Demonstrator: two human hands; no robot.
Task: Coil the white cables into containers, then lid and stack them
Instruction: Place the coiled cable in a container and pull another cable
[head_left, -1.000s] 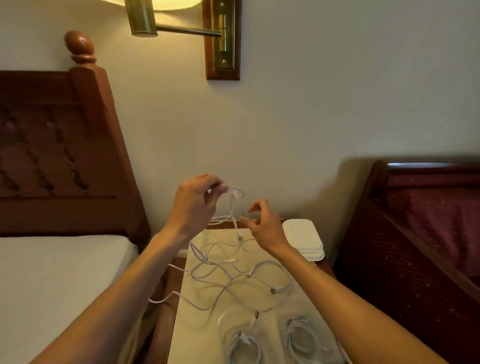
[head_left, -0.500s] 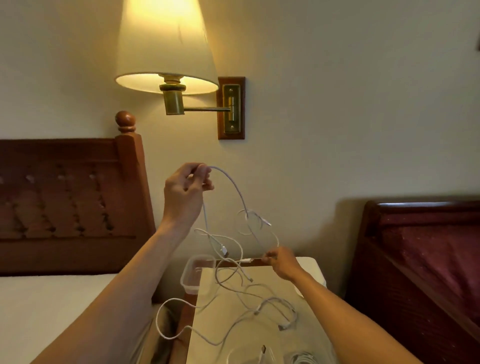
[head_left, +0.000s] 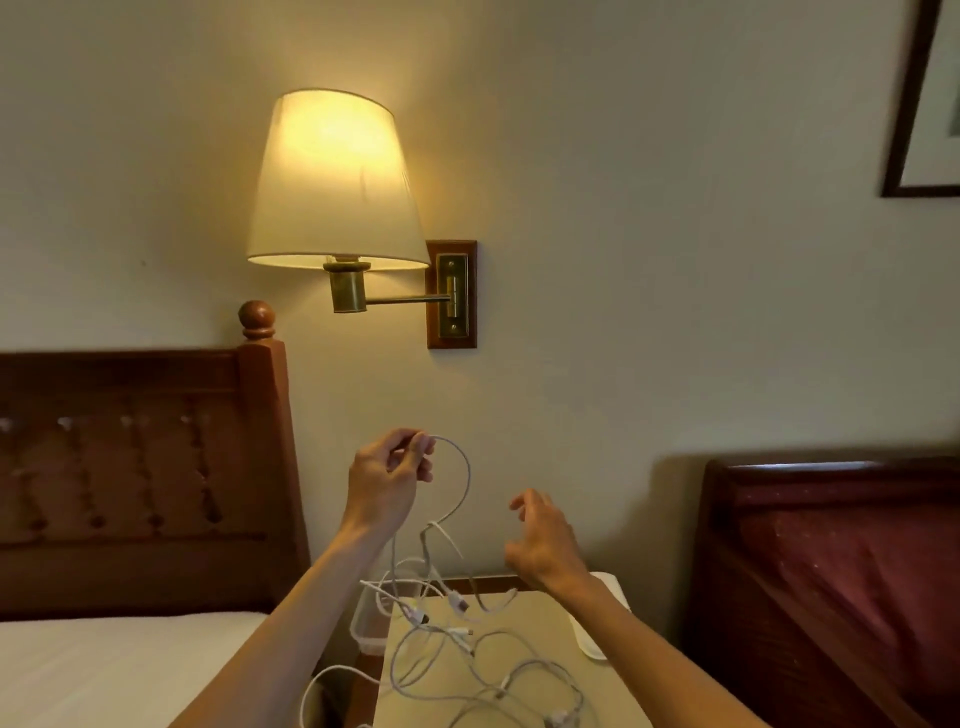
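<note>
My left hand (head_left: 388, 480) is raised above the nightstand and pinches a white cable (head_left: 464, 486) that arcs over and hangs down into a tangle of white cables (head_left: 467, 654) on the cream tabletop (head_left: 540, 629). To the right of the hanging cable, my right hand (head_left: 543, 540) hovers with fingers spread and holds nothing. A clear container (head_left: 370, 621) stands at the table's back left corner, partly behind the cables. White lids (head_left: 597, 623) lie at the back right, mostly hidden by my right forearm.
A lit wall lamp (head_left: 332, 182) on a brass arm hangs above the table. A wooden headboard (head_left: 140, 467) and white mattress (head_left: 104, 670) are at the left. A dark red bed (head_left: 841, 571) is at the right. One cable loop (head_left: 322, 680) droops off the table's left edge.
My right hand has let go of the cable end and lifted off the table, fingers spread. My left hand still pinches the cable, now lower in view. The camera has tilted further up.
</note>
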